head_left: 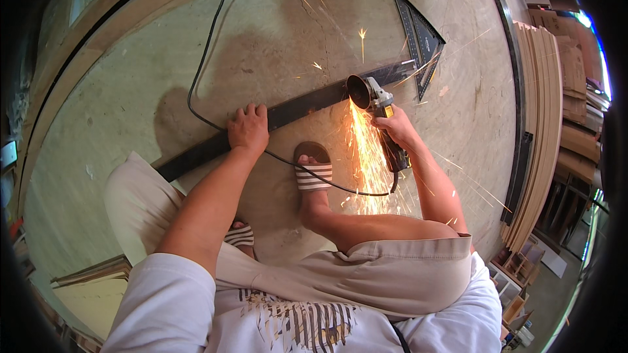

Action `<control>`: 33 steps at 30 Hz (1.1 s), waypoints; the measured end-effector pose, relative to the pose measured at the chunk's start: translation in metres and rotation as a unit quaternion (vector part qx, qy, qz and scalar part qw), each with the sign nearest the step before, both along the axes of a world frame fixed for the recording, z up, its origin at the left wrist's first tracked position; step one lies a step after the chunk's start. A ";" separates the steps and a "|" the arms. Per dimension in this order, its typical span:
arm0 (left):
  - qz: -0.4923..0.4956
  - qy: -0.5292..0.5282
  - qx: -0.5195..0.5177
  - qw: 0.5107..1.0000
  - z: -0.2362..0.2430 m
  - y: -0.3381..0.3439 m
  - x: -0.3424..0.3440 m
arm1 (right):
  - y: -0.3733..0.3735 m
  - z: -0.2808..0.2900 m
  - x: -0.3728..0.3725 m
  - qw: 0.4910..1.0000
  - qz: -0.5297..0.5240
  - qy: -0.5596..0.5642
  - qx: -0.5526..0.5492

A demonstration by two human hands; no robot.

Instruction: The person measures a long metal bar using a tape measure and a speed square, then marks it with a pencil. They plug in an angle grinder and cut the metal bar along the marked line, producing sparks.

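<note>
My left hand [248, 129] grips a long dark metal bar [301, 106] lying diagonally on the floor. My right hand [397, 124] holds a black-and-silver angle grinder [392, 144], whose dark disc [358, 93] is at the bar's near edge toward its right part. A bright spray of sparks [365, 157] streams from it toward me, past my sandaled foot [313, 171]. A black triangular square [418, 33] lies at the bar's right end. The grinder's black cord [333, 186] loops leftward, by my left hand and up across the floor.
I sit low on the concrete floor [150, 33], one bare leg [366, 227] bent near the sparks. Long wooden boards [91, 19] curve along the left side. Stacked panels [533, 131] and long dark rails [520, 176] line the right, and some panels [91, 294] rest at lower left.
</note>
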State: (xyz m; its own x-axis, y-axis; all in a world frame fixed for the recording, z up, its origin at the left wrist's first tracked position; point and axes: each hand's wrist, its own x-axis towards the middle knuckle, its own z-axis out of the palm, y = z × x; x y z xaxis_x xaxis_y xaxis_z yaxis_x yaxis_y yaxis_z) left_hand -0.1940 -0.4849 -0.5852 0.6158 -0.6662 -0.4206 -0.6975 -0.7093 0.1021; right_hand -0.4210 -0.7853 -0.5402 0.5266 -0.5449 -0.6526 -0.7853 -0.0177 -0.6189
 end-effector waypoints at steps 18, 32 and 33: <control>-0.003 -0.005 -0.005 1.000 0.003 -0.001 -0.002 | 0.008 0.013 0.003 0.999 -0.021 -0.009 0.032; 0.001 0.017 0.003 1.000 -0.004 -0.001 0.000 | 0.005 0.014 0.004 0.999 0.027 0.015 -0.008; 0.002 0.015 0.002 1.000 -0.003 0.000 0.000 | 0.005 0.013 0.006 1.000 0.017 0.025 -0.007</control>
State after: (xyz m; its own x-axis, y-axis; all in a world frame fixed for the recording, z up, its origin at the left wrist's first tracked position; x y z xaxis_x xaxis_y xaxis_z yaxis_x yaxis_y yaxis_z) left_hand -0.1942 -0.4852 -0.5884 0.6051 -0.6625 -0.4415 -0.6913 -0.7123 0.1214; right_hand -0.4153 -0.7805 -0.5269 0.5128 -0.5355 -0.6710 -0.8134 -0.0532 -0.5792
